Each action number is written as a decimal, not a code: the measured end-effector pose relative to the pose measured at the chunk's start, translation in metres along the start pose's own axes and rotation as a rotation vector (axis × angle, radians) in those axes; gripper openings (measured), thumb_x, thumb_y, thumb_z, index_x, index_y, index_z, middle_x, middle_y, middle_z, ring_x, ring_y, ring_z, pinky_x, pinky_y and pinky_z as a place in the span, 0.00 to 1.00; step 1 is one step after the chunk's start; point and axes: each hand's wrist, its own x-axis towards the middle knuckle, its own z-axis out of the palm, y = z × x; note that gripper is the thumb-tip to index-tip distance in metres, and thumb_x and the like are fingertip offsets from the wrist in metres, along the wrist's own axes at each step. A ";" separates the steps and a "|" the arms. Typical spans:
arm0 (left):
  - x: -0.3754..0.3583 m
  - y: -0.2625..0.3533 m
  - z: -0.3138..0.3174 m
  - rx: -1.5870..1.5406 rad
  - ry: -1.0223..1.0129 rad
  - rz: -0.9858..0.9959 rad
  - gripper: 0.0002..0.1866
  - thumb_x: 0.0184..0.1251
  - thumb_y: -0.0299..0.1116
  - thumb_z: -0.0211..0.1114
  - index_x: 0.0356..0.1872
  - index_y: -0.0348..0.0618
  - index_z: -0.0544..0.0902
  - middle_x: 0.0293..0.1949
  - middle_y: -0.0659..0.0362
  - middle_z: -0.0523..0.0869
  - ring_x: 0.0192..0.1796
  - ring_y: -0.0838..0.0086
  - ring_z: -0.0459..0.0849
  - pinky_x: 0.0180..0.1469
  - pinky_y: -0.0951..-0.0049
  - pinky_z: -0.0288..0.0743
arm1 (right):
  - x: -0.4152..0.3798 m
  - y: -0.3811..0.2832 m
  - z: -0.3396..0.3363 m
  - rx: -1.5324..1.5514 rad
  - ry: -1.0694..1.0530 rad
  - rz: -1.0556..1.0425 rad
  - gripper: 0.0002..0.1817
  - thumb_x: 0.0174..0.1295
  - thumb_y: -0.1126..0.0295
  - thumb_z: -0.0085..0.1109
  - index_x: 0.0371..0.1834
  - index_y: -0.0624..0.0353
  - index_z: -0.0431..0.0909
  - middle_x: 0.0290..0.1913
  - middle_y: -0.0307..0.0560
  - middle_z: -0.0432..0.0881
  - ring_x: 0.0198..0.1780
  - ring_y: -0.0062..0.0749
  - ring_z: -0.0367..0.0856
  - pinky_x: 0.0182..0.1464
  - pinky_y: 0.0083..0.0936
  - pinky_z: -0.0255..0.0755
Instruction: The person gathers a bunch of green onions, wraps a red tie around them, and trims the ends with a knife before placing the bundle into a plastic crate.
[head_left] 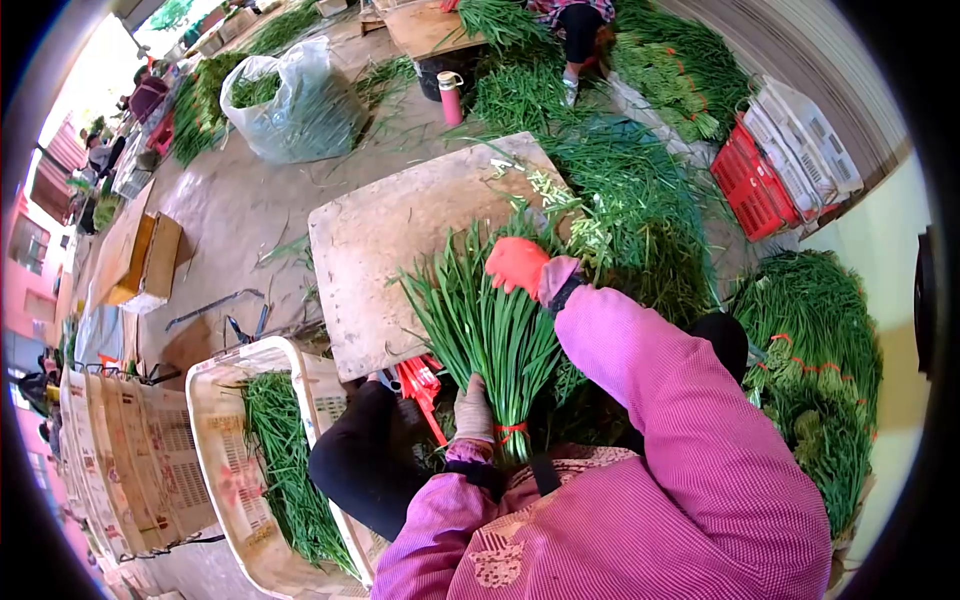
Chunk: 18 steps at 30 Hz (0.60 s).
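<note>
A bundle of long green stalks [490, 340] lies fanned out over the near edge of a worn wooden board [385, 235], its lower end bound with a red band. My left hand [474, 412], in a pale glove, is closed around the side of the bundle just above the band. In an orange glove, my right hand [517, 266] rests at the upper right of the leaves with its fingers curled; whether it grips any leaves is hidden. Red strips [420, 388] hang beside the left knee. Cut pale stalk pieces [590, 235] lie at the board's right edge.
A white crate [205, 415] with greens stands at the left, near stacked crates [130, 460]. Tied greens [815, 350] and red and white crates [755, 180] are at the right. Behind are a plastic bag [300, 115], a pink flask [450, 100] and a seated person [580, 40].
</note>
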 end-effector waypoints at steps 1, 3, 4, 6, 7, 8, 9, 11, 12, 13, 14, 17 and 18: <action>-0.006 0.003 0.003 0.055 0.040 0.055 0.26 0.65 0.48 0.59 0.49 0.31 0.78 0.40 0.53 0.85 0.38 0.66 0.81 0.44 0.67 0.75 | 0.007 0.005 -0.004 0.054 0.103 0.042 0.10 0.58 0.65 0.50 0.33 0.58 0.79 0.26 0.48 0.83 0.28 0.41 0.82 0.33 0.40 0.75; -0.012 0.007 0.007 0.107 0.071 0.095 0.27 0.65 0.49 0.59 0.49 0.31 0.78 0.41 0.52 0.85 0.38 0.66 0.81 0.44 0.67 0.75 | 0.016 0.010 -0.009 -0.281 0.535 -0.054 0.10 0.60 0.66 0.48 0.36 0.57 0.79 0.29 0.53 0.83 0.32 0.52 0.82 0.38 0.44 0.74; -0.013 0.008 0.007 0.158 0.100 0.136 0.28 0.65 0.50 0.59 0.50 0.31 0.78 0.41 0.52 0.85 0.38 0.67 0.81 0.45 0.67 0.75 | 0.018 0.010 -0.009 -0.281 0.532 -0.057 0.10 0.60 0.66 0.48 0.36 0.57 0.79 0.29 0.53 0.83 0.32 0.52 0.82 0.38 0.44 0.74; -0.004 -0.003 -0.003 0.345 0.130 0.194 0.30 0.66 0.52 0.59 0.53 0.31 0.77 0.43 0.52 0.85 0.41 0.67 0.81 0.48 0.68 0.73 | 0.014 0.002 -0.011 -0.251 0.627 -0.329 0.07 0.60 0.67 0.50 0.35 0.55 0.78 0.30 0.53 0.83 0.32 0.57 0.79 0.37 0.45 0.73; -0.013 0.004 0.005 0.307 0.123 0.197 0.29 0.67 0.51 0.59 0.53 0.31 0.77 0.44 0.52 0.85 0.42 0.67 0.81 0.49 0.68 0.73 | 0.009 -0.008 -0.006 -0.135 0.547 -0.441 0.08 0.59 0.67 0.51 0.34 0.54 0.80 0.29 0.50 0.83 0.29 0.48 0.81 0.34 0.40 0.74; -0.021 0.012 0.013 0.271 0.114 0.200 0.28 0.68 0.51 0.58 0.54 0.32 0.77 0.44 0.52 0.85 0.43 0.68 0.81 0.49 0.68 0.72 | 0.004 -0.018 -0.001 -0.136 0.546 -0.443 0.08 0.59 0.67 0.51 0.34 0.54 0.80 0.29 0.50 0.83 0.29 0.48 0.81 0.34 0.40 0.74; -0.022 0.014 0.014 0.271 0.114 0.201 0.28 0.68 0.51 0.58 0.54 0.32 0.77 0.44 0.52 0.85 0.43 0.68 0.81 0.49 0.68 0.72 | -0.002 -0.031 0.004 -0.005 0.336 -0.357 0.08 0.58 0.68 0.51 0.33 0.53 0.81 0.29 0.47 0.84 0.28 0.42 0.81 0.33 0.35 0.74; -0.025 0.014 0.014 0.286 0.125 0.204 0.27 0.69 0.50 0.57 0.54 0.33 0.77 0.43 0.54 0.85 0.42 0.68 0.81 0.49 0.68 0.72 | -0.011 -0.053 0.009 0.113 0.016 -0.206 0.09 0.53 0.69 0.54 0.32 0.51 0.85 0.27 0.39 0.85 0.27 0.24 0.81 0.31 0.25 0.74; -0.025 0.013 0.013 0.288 0.130 0.201 0.27 0.69 0.50 0.57 0.54 0.33 0.77 0.43 0.54 0.85 0.42 0.68 0.81 0.49 0.68 0.72 | -0.012 -0.054 0.013 0.116 0.012 -0.204 0.09 0.53 0.69 0.54 0.32 0.51 0.85 0.27 0.39 0.85 0.27 0.24 0.81 0.31 0.25 0.74; -0.025 0.013 0.013 0.257 0.125 0.199 0.26 0.69 0.49 0.57 0.53 0.33 0.78 0.43 0.54 0.85 0.41 0.68 0.81 0.48 0.68 0.73 | -0.013 -0.055 0.018 0.008 -0.124 -0.188 0.09 0.53 0.70 0.54 0.34 0.54 0.84 0.29 0.41 0.85 0.26 0.24 0.81 0.31 0.24 0.75; -0.025 0.012 0.013 0.224 0.118 0.198 0.26 0.70 0.49 0.57 0.53 0.33 0.78 0.42 0.55 0.86 0.40 0.68 0.81 0.48 0.68 0.73 | -0.016 -0.056 0.022 -0.103 -0.259 -0.171 0.10 0.53 0.70 0.54 0.35 0.57 0.84 0.30 0.42 0.85 0.25 0.24 0.80 0.31 0.24 0.75; -0.018 0.007 0.011 0.257 0.142 0.210 0.24 0.70 0.48 0.56 0.51 0.34 0.79 0.40 0.55 0.86 0.38 0.68 0.80 0.47 0.68 0.73 | -0.019 -0.028 0.040 -0.458 -0.194 -0.336 0.13 0.51 0.70 0.52 0.36 0.52 0.86 0.31 0.43 0.86 0.28 0.28 0.83 0.32 0.27 0.76; -0.018 0.007 0.010 0.241 0.137 0.203 0.24 0.70 0.48 0.56 0.50 0.34 0.79 0.40 0.54 0.86 0.38 0.68 0.80 0.46 0.67 0.73 | -0.024 -0.024 0.045 -0.631 -0.075 -0.467 0.14 0.51 0.70 0.52 0.38 0.49 0.86 0.31 0.43 0.86 0.28 0.29 0.84 0.32 0.28 0.76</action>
